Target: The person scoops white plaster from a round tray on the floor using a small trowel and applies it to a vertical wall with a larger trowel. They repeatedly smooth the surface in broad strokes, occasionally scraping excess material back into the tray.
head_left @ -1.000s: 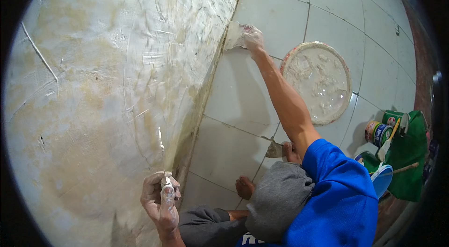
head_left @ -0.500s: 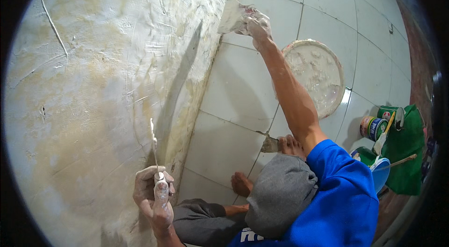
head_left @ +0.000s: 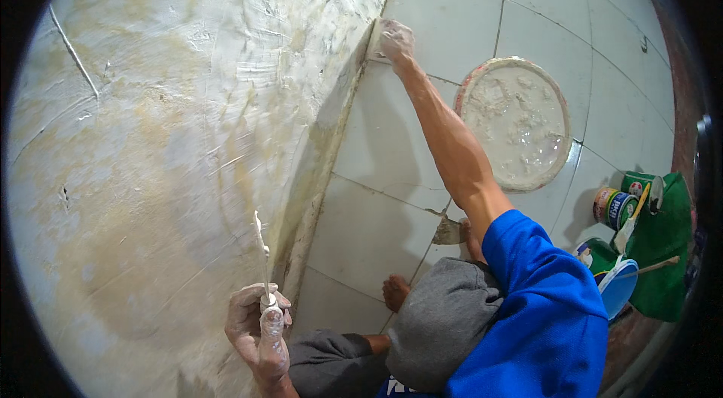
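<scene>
My left hand [head_left: 260, 334], coated in pale putty, is closed around the handle of a putty knife [head_left: 261, 236]. Its blade points up, seen almost edge-on, with white putty along it. Stretched far forward, my right hand [head_left: 398, 40] grips a wide flat scraper [head_left: 376, 44], whose blade is at the foot of the wall [head_left: 173, 134]; whether its edge touches the wall I cannot tell. Patchy white and yellowish plaster with ridges covers that wall. Beside my right forearm, a round tub [head_left: 515, 62] on the floor holds wet, lumpy putty [head_left: 512, 123].
White tiles [head_left: 376, 225] cover the floor, with a broken patch [head_left: 449, 231] near my foot. At the right stand paint cans [head_left: 614, 206], a yellow-handled brush [head_left: 639, 210], a blue round container or lid [head_left: 620, 289], a stick [head_left: 659, 265] and a green cloth or bag [head_left: 659, 247].
My right hand has brought the scraper nearer and down to the wall's base, and its blade now shows narrower. The left hand keeps its putty knife, slightly lower and farther right in view.
</scene>
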Available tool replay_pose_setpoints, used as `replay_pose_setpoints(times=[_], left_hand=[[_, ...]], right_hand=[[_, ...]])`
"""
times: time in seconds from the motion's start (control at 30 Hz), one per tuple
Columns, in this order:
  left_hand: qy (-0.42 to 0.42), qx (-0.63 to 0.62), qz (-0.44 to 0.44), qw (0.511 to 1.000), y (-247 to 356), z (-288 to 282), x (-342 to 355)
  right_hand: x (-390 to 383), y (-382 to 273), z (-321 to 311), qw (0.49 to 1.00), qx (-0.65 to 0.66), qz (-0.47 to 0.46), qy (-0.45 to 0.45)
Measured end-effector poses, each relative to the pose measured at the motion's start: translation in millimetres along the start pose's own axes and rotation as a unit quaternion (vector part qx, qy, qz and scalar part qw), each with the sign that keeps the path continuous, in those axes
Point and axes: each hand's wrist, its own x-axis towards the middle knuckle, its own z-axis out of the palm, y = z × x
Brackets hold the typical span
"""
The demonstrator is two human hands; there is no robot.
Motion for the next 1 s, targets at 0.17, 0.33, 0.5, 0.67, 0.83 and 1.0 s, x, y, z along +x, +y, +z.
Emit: replay_pose_setpoints(times=[0.17,0.33,0.5,0.67,0.83,1.0], left_hand=[[0.029,0.019,0.016,0.999,1.2,-1.4,-2.0],[0.008,0.014,0.004,1.0,6.9,6.3,7.7],[0.028,0.024,0.013,0.999,8.1,5.1,0.0],[0.018,0.023,0.009,1.0,2.6,5.0,-0.6],[0.014,0.028,0.025,0.999,6.3,4.9,-6.5],[-0.003,0.034,0.021,0.999,3.3,14.5,0.6]], right_hand=[[-66.0,-129.6,-3.5,0.988,0.1,-0.002,-0.113],[-78.1,-126.7,-42.9,0.961,0.27,0.003,-0.063],[-39.1,-32.2,-14.0,0.989,0.13,0.067,-0.029],[-0.3,-26.1,3.6,0.986,0.145,0.08,-0.003],[-14.4,-127.8,29.1,0.974,0.07,-0.189,0.102],[-122.4,-204.8,-21.3,0.967,0.155,-0.199,-0.019]])
